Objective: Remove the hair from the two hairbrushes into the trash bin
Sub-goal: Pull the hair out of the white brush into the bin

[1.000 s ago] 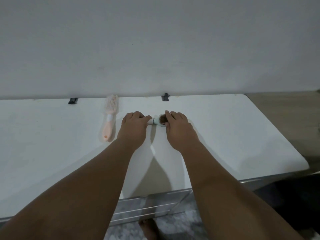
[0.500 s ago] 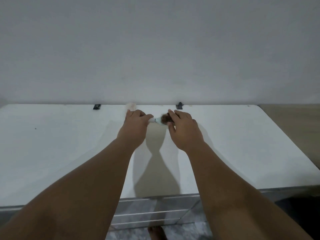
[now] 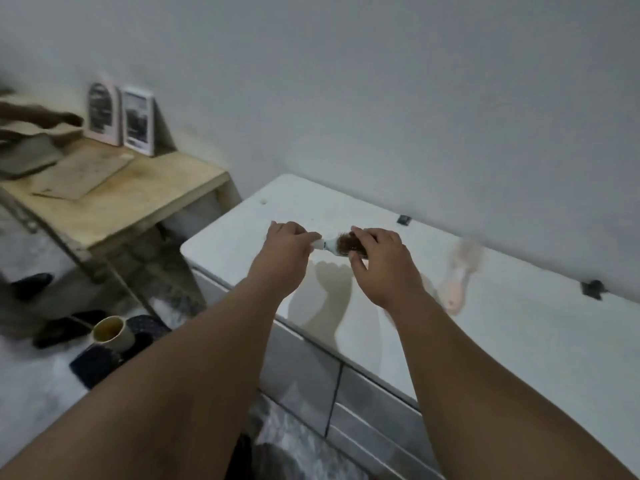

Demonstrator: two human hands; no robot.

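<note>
Currently: small hairbrush (image 3: pixel 329 244), light and stiff, is being held over the desk (image 3: pixel 519 341); left hand (image 3: pixel 287 244) is gripping its handle, right hand (image 3: pixel 377 261) is pinching the hair clump (image 3: pixel 346 241) (soft, tangled, probably best peeled from its edge). Pink hairbrush (image 3: pixel 459 275) is lying just right of the right hand.

The left forearm (image 3: pixel 194 368) and right forearm (image 3: pixel 467 368) are bare along their whole visible length. The left hand (image 3: pixel 287 244) and right hand (image 3: pixel 381 261) are bare too.

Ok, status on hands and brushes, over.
Left hand grips white brush handle. Right hand pinches hair clump on its head. Pink brush lies on table, untouched. No bin in view.
</note>
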